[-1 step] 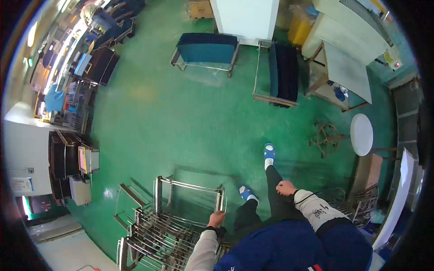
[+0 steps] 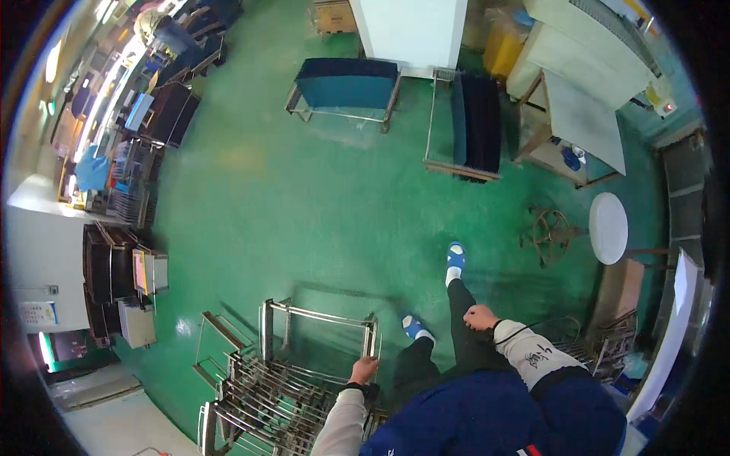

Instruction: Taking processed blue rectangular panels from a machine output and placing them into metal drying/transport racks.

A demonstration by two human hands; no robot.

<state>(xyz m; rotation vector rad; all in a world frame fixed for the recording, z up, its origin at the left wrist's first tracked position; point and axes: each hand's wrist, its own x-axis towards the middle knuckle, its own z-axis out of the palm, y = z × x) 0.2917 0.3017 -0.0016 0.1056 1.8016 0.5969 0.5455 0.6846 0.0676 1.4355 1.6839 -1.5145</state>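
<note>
One grip [image 2: 364, 370], the left, holds a metal rack [image 2: 283, 387]

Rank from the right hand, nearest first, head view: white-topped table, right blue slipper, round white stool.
1. Right blue slipper: ahead of the right hand, slightly left.
2. Round white stool: ahead, right.
3. White-topped table: right, beyond the stool.

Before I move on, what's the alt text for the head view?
A person has the left hand on metal racks; the curled right hand is over the right thigh. Ahead, two low frames with dark blue loads and a white-topped stool stand on green floor.
</note>
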